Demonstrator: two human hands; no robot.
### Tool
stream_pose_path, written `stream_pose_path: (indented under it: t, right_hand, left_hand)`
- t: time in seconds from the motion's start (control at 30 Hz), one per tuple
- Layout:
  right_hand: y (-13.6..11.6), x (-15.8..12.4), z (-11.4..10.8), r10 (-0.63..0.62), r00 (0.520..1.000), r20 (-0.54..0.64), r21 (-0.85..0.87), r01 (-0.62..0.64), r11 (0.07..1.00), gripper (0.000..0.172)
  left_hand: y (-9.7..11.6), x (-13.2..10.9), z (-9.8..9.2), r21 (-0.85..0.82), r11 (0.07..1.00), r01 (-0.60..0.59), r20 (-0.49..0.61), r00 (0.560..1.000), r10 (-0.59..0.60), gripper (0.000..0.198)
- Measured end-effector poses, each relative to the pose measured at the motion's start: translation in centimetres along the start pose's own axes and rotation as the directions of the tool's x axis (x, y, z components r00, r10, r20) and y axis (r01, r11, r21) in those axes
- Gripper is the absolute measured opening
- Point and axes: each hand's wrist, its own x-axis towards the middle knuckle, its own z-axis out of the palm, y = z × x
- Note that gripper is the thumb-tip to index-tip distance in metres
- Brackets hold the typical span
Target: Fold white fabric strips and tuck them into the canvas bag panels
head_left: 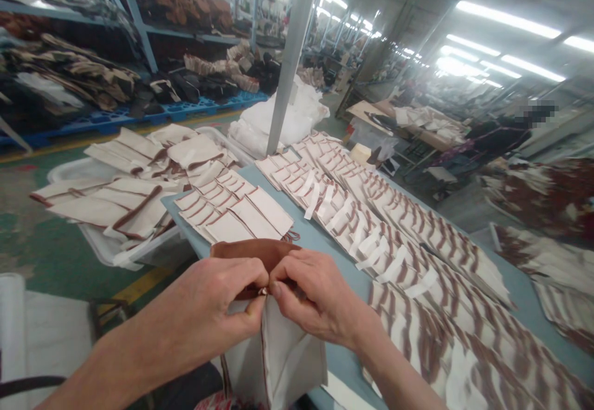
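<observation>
Upper left of the frame: blue metal shelving (pixel 134 20) with brown and dark stacks, a blue plastic pallet (pixel 106 110) below. Under that, left of centre, a white plastic tub (pixel 60 172) heaped with flat cream pieces edged in brown (pixel 106 203).

Lower centre: my left hand (pixel 218 292), thumb and forefinger closed in a pinch on the seam of a cream fabric-like piece with brown edging (pixel 297 367). That piece hangs upright beneath my fingers at bottom centre; its reddish-brown top band (pixel 241 249) shows behind my knuckles. My right hand (pixel 320 289) meets the left, thumb and fingers pinching the same seam. What lies between the fingertips is too small to tell.

Just beyond, overlapping cream panels (pixel 241 212) on a blue-grey table (pixel 348 274). Top centre, a grey metal post (pixel 294 57). From centre to lower right, long overlapping rows of cream-and-brown pieces (pixel 408 212), loose white strips (pixel 341 212) across them. Upper right, a blurred person in dark clothing (pixel 492 141); at the right edge, more cream-and-brown piles (pixel 552 261).
</observation>
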Motion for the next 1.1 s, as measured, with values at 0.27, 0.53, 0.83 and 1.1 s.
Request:
stream_pose_path:
  t: [0.27,0.53,0.83,1.1]
  right_hand:
    - [0.1,-0.4,0.0,0.04,0.999,0.007,0.079,-0.041,0.996,0.007]
    - [0.5,0.1,0.5,-0.075,0.996,-0.039,0.023,0.076,0.997,0.008]
    - [-0.1,0.7,0.7,-0.018,0.999,-0.036,0.038,0.019,0.999,0.001]
    - [-0.9,1.3,0.9,0.059,0.996,-0.066,0.132,-0.05,0.99,0.006]
  left_hand:
    - [-0.4,0.0,-0.2,-0.015,1.0,0.015,0.02,1.0,-0.014,0.015]
    - [-0.2,0.2,-0.3,-0.022,1.0,-0.014,-0.043,0.999,0.013,0.019]
    - [-0.4,-0.5,-0.5,0.04,0.989,-0.139,-0.091,0.986,0.142,0.022]
    - [-0.6,-1.0,-0.1,0.154,0.961,-0.227,-0.205,0.945,0.256,0.022]
